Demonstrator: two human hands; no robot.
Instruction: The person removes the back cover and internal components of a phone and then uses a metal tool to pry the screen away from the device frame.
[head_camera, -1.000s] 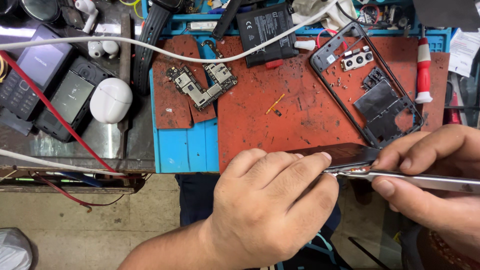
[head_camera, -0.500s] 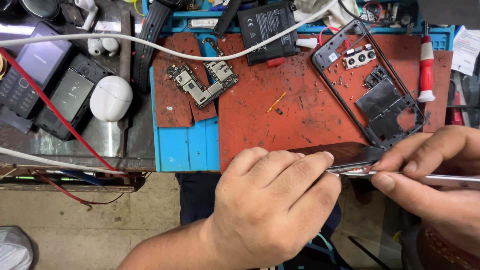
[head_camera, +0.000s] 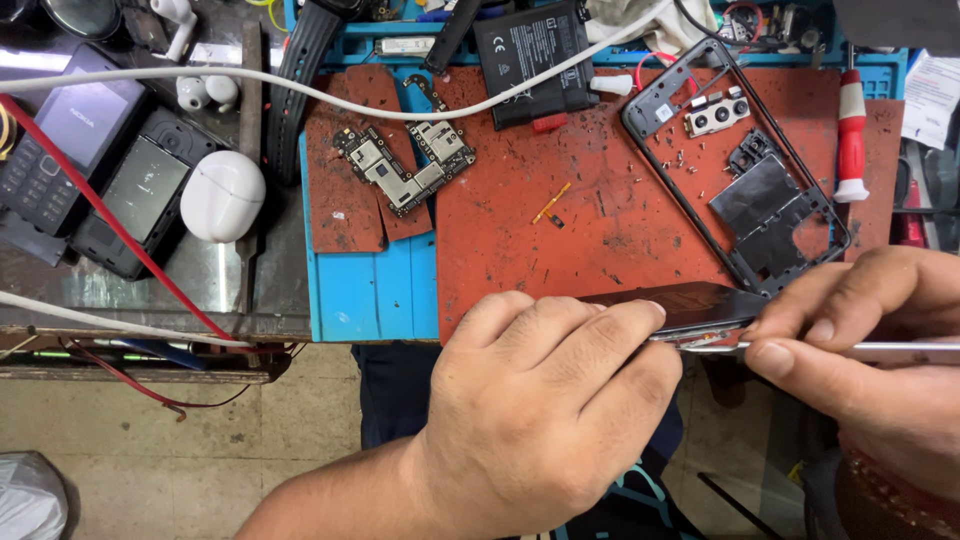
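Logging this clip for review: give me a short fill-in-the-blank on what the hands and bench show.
1. The left hand grips a dark ____ by its edge.
2. The right hand holds a thin ____ tool against it.
3. The circuit board lies on a ____ mat.

Missing words: phone; metal; red

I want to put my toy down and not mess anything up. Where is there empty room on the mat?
Bare red mat lies between the circuit board and the phone frame, apart from a small gold strip and loose screws. The blue mat below the board is free too. The top edge and the left side with the phones are crowded.
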